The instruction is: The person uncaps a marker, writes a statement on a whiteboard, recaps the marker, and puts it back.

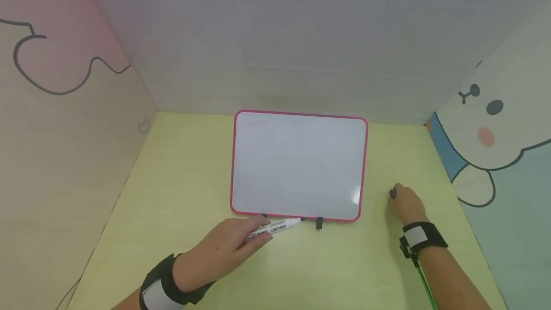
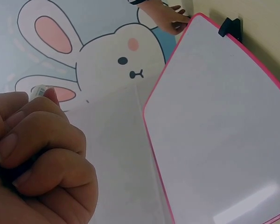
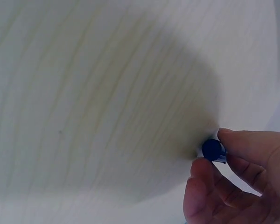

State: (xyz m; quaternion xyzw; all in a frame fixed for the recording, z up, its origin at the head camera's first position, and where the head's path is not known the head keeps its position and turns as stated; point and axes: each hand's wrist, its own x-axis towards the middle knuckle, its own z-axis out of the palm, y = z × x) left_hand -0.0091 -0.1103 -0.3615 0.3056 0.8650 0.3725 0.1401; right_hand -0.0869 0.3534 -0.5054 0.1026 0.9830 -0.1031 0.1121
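My left hand (image 1: 224,243) grips a white marker (image 1: 275,227) with dark lettering on its barrel. The marker's dark narrow tip points right, overlapping the lower edge of a pink-framed whiteboard (image 1: 297,166) in the head view. In the left wrist view, curled fingers (image 2: 56,149) hide most of the marker; one pale end (image 2: 38,91) shows past them. Off to the board's right, my right hand (image 1: 408,204) pinches a small dark blue marker cap (image 3: 213,150) between thumb and fingers, close over the table. The board's white surface carries no visible writing.
Two black clips sit at the board's lower edge, one plainly visible (image 1: 319,223) and one partly behind my left hand. The pale yellow table (image 1: 185,166) meets a whitish back wall (image 1: 275,51). Cartoon-printed walls rise on both sides, with a rabbit (image 1: 495,123) at right.
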